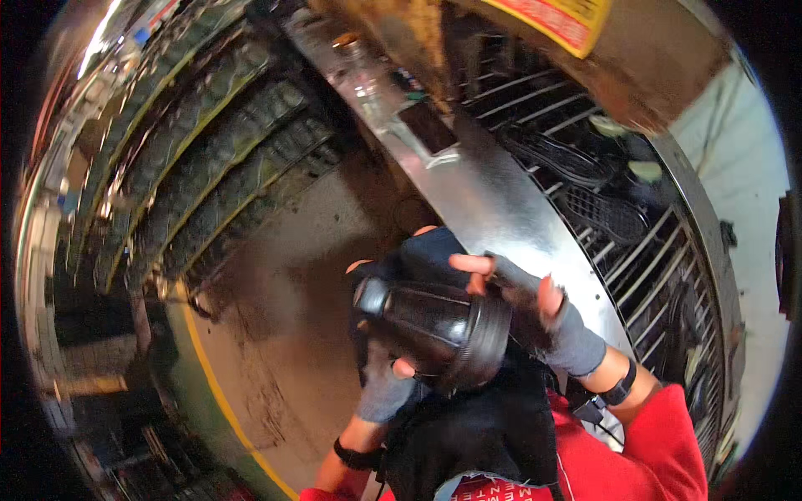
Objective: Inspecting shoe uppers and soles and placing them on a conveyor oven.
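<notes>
- Fingers [478, 265] of the right hand [535, 305] curl over the wide ribbed end of a dark cylindrical part [434, 326]; they grasp it, thumb side hidden behind the rim.
- Left hand [393, 367] supports the same part from below; one fingertip shows under the body, the others wrap round the far side. Both hands wear grey fingerless gloves.
- Part: black, glossy, tapered barrel with a narrower collar at its left end and a broad ridged flange at the right. Held level in front of the chest, clear of any surface, just beside the edge of a shiny metal shelf [493, 200].
- Surroundings: wire rack [618, 250] behind the shelf holds dark meshed items; a row of tyres [209, 159] curves along the left; stained concrete floor [292, 334] with a yellow line [209, 367] below.
- Black wristbands on both wrists; red sleeve [668, 434] on the right arm; dark cloth or bag [476, 434] hangs beneath the part.
- Judgement: step in hand looks like handling or inspecting the part in a two-handed hold, possibly turning the flange against the barrel; cannot tell whether it is rotating.
- Judgement: any further move calls for a firm counter-grip by the left hand, since the glossy barrel looks slippery.
</notes>
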Motion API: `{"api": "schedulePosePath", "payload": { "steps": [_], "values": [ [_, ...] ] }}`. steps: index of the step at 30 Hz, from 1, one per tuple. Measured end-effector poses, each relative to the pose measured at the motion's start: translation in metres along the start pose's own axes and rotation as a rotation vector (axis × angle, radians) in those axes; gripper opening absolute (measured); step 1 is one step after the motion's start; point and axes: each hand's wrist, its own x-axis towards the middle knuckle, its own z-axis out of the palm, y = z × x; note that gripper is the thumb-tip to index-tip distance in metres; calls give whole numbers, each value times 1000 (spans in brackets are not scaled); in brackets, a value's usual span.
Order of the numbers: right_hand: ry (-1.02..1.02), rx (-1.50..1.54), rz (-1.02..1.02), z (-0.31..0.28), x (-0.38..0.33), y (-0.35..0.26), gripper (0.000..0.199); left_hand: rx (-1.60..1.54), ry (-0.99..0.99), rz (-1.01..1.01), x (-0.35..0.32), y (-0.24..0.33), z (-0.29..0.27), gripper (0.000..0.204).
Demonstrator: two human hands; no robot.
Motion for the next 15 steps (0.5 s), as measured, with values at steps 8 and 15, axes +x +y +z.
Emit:
{"api": "schedulePosePath", "payload": {
  "steps": [8,15],
  "values": [
    [23,84,-48,5,-22,-4,73,1083,18,974,2,148,25,34],
    [-90,89,24,-10,-39,66,93,-214,214,700,48,123,16,60]
  ]
}}
